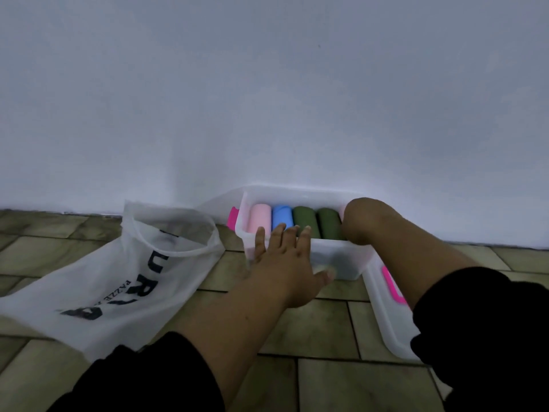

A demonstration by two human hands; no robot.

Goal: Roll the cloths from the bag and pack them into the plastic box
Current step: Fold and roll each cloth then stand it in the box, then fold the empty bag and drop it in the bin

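Note:
A clear plastic box (341,258) stands on the tiled floor against the wall. Inside lie rolled cloths side by side: a pink roll (260,219), a blue roll (281,217) and two green rolls (304,217) (328,222). A sliver of another pink cloth (341,212) shows at the right end. My left hand (285,269) lies flat against the box's front wall, its straight fingers reaching over the rim. My right hand (367,220) bends down into the box's right end, and its fingers are hidden inside.
A white translucent bag (118,278) with dark lettering lies slack on the floor left of the box, mouth toward the wall. The box's clear lid (383,316) with a pink latch (392,286) lies to the right. A white wall rises right behind the box.

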